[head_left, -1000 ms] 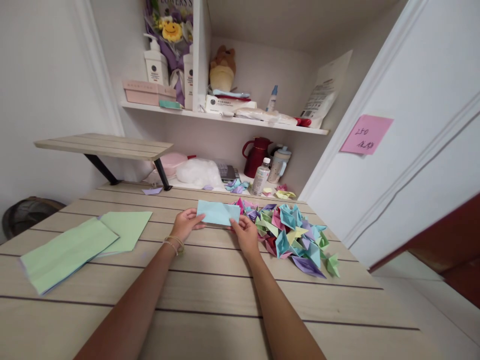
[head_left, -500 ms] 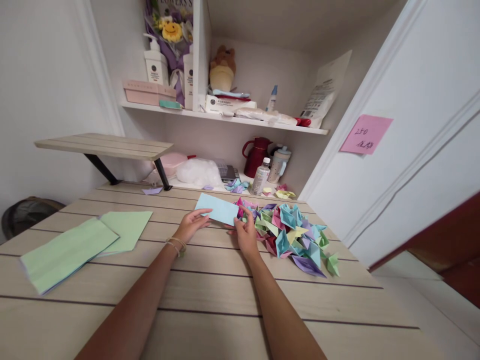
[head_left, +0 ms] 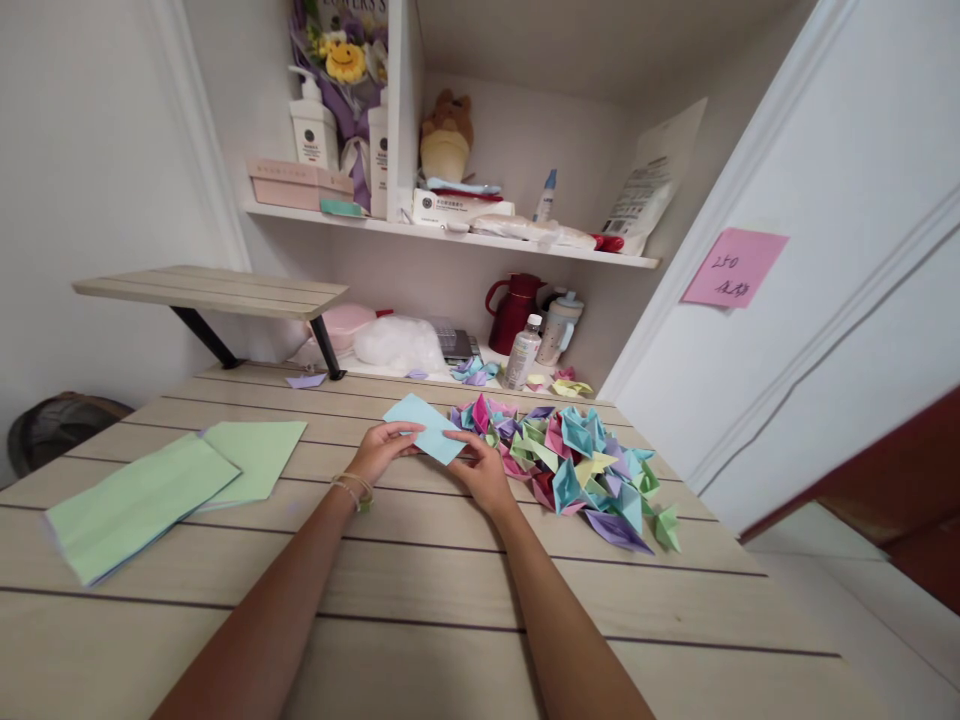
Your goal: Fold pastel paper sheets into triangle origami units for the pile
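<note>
Between my two hands is a light blue sheet of paper [head_left: 424,422], held tilted above the table. My left hand [head_left: 381,450] pinches its left side, thumb and fingers closed on it. On the right side my right hand [head_left: 480,468] grips the paper's edge between thumb and fingers. Just beyond my right hand lies a heap of folded paper boats [head_left: 574,450] in blue, green, pink, purple and yellow. Green paper sheets [head_left: 142,500] lie in a loose stack to the left, with bluish sheets showing under the edge.
A small raised wooden stand [head_left: 214,290] sits at the table's back left. Behind the table, a clear bottle [head_left: 522,355], a dark red jug [head_left: 514,310] and a light blue cup [head_left: 559,330] stand under a white shelf [head_left: 450,236]. A pink note [head_left: 735,268] is on the right wall.
The blue paper has turned and looks shorter, with its right part drawn in. My right hand has moved left, closer to my left hand, which stays nearly in place.
</note>
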A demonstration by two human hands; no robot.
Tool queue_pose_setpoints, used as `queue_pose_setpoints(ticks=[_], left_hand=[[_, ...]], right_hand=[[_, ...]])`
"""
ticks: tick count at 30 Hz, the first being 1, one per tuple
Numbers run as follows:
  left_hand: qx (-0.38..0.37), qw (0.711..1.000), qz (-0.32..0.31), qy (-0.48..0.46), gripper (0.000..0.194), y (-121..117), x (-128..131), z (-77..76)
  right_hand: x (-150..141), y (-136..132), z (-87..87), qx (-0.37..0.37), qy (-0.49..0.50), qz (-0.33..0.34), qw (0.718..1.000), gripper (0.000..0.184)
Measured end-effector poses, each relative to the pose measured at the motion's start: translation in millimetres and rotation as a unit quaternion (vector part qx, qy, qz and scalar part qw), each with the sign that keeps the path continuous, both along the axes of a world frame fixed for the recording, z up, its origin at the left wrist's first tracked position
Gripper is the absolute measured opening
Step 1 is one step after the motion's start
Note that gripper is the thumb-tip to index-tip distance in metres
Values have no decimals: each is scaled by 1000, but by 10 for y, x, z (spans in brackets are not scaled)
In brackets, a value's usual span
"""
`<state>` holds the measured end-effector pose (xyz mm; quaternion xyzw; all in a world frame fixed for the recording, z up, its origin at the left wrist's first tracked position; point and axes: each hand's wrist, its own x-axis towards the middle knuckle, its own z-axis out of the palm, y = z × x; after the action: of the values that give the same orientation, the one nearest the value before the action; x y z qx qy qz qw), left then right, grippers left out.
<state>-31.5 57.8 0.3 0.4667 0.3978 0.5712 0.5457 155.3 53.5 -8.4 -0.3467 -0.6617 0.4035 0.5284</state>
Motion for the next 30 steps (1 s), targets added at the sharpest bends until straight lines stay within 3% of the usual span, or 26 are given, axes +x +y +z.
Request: queue_pose_setpoints(ticks=[7,12,18,22,25,27,30], left_hand=[[3,998,-47,51,46,-65,17,49],[3,995,-43,88,44,-65,12,38],[22,992,-14,122,32,-67,37,45],[40,991,-13,125,30,-60,49,25],[56,990,-23,128,30,-57,59,15],[59,991,-32,116,35,-60,72,15],[58,995,-40,72,58,-63,91,19]], right_hand=[[8,26,-7,-7,47,-15,999,18],[8,28,-9,-47,55,-42,996,17],[-1,42,-28,-88,83,-48,991,26],[-8,29,-25,-110,112,-30,987,50],[-7,2,-7,-106,73,-5,992,59],[-5,-13,3,-99,46,-3,994,58],[-5,-12,-1,-101,36,-6,994,58]])
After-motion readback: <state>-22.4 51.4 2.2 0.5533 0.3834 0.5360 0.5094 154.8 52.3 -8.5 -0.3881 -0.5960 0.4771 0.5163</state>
